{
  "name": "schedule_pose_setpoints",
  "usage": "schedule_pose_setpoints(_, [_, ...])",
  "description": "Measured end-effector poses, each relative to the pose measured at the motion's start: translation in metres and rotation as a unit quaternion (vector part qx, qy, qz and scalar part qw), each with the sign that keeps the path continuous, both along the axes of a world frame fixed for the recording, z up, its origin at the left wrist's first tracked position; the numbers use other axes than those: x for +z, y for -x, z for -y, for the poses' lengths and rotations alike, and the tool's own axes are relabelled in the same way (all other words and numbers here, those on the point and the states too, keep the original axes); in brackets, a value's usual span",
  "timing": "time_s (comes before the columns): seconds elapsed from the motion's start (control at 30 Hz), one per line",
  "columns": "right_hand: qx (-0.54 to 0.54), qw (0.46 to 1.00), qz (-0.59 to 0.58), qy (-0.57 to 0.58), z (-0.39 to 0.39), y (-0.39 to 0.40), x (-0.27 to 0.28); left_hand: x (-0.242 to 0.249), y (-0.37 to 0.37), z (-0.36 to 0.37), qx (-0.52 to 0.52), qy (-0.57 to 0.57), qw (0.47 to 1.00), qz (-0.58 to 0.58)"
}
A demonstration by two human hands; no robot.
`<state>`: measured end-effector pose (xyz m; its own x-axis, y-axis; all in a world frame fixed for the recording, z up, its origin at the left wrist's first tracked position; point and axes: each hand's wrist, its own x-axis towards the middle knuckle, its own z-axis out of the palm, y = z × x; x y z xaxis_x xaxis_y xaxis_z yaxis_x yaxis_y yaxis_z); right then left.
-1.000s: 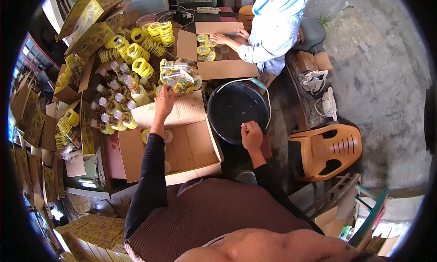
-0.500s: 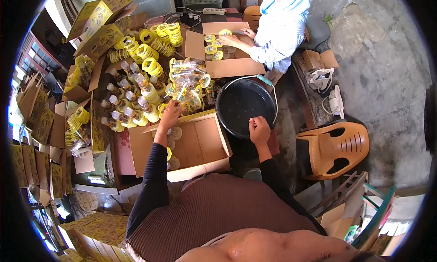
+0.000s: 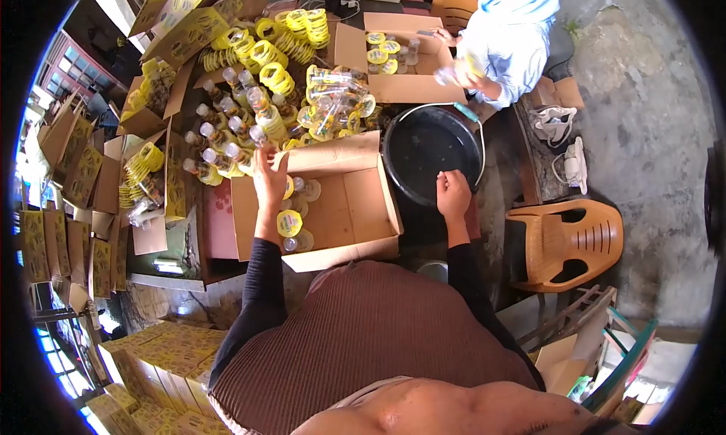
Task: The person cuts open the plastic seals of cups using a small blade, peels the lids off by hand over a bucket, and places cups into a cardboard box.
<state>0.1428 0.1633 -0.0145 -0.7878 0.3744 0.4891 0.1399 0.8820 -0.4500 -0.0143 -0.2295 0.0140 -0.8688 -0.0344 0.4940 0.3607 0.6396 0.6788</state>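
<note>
My left hand reaches over the left flap of an open cardboard box, thumb apart from the fingers. Its fingertips are at a clear bottle at the near edge of a group of upright bottles with yellow lower parts; the fingers hide that bottle's base. Inside the box's left side stand several clear pieces, one with a round yellow top. My right hand is held above the near right rim of a black bucket, fingers curled in. Whatever it may hold is hidden.
Stacked yellow rings and a pile of clear wrapped pieces lie beyond the bottles. Across the table, a co-worker in a light blue sleeve holds a blurred clear-and-yellow piece beside another carton. An orange chair stands right.
My left hand has moved from the wrapped pile leftward to the bottles. The co-worker has lifted a piece out of the far carton. The view has shifted; my right hand stays curled.
</note>
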Motion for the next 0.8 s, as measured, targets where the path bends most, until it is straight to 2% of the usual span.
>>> schedule_pose_setpoints(0.07, [0.000, 1.000, -0.006, -0.011, 0.000, 0.000, 0.000, 0.000, -0.021, 0.010, 0.007, -0.015, 0.996, 0.089])
schedule_pose_setpoints(0.1, [-0.002, 1.000, -0.008, -0.005, 0.001, 0.000, 0.001, -0.008, -0.028, 0.017, 0.005, -0.013, 0.996, 0.091])
schedule_pose_setpoints(0.17, [-0.002, 1.000, -0.021, 0.002, 0.002, 0.000, 0.001, -0.035, -0.036, 0.030, -0.038, 0.125, 0.990, 0.056])
schedule_pose_setpoints(0.27, [0.000, 0.999, -0.048, 0.009, 0.001, 0.002, -0.003, -0.050, -0.046, 0.024, -0.073, 0.156, 0.982, 0.080])
schedule_pose_setpoints(0.33, [0.017, 0.992, -0.087, 0.085, -0.002, 0.000, 0.001, -0.067, -0.045, 0.020, -0.093, 0.184, 0.972, 0.109])
schedule_pose_setpoints(0.37, [0.013, 0.986, -0.087, 0.141, -0.004, -0.003, 0.004, -0.075, -0.045, 0.015, -0.099, 0.234, 0.960, 0.118])
schedule_pose_setpoints(0.4, [0.002, 0.987, -0.086, 0.136, -0.007, -0.005, 0.003, -0.079, -0.045, 0.008, -0.106, 0.282, 0.945, 0.125])
schedule_pose_setpoints(0.43, [-0.018, 0.973, -0.162, 0.163, -0.012, -0.005, -0.002, -0.086, -0.042, 0.003, -0.126, 0.308, 0.934, 0.128])
schedule_pose_setpoints(0.47, [-0.037, 0.952, -0.239, 0.188, -0.018, -0.010, -0.007, -0.104, -0.035, 0.004, -0.138, 0.343, 0.927, 0.061])
schedule_pose_setpoints(0.53, [-0.085, 0.947, -0.227, 0.212, -0.030, -0.030, -0.014, -0.105, -0.026, -0.007, -0.137, 0.441, 0.879, 0.117])
schedule_pose_setpoints(0.6, [-0.174, 0.947, -0.215, 0.163, -0.039, -0.049, -0.020, -0.108, -0.020, -0.012, -0.147, 0.482, 0.858, 0.101])
schedule_pose_setpoints(0.63, [-0.182, 0.949, -0.189, 0.173, -0.046, -0.061, -0.025, -0.112, -0.016, -0.013, -0.146, 0.525, 0.834, 0.089])
schedule_pose_setpoints(0.67, [-0.189, 0.948, -0.191, 0.171, -0.050, -0.072, -0.031, -0.116, -0.011, -0.016, -0.152, 0.524, 0.834, 0.084])
schedule_pose_setpoints(0.73, [-0.246, 0.951, -0.094, 0.163, -0.060, -0.092, -0.057, -0.130, -0.001, -0.020, -0.161, 0.606, 0.771, 0.111])
schedule_pose_setpoints(0.77, [-0.251, 0.949, -0.097, 0.163, -0.065, -0.102, -0.076, -0.142, 0.002, -0.020, -0.145, 0.635, 0.755, 0.074])
schedule_pose_setpoints(0.8, [-0.262, 0.952, -0.032, 0.157, -0.070, -0.112, -0.098, -0.154, 0.010, -0.022, -0.148, 0.636, 0.755, 0.069])
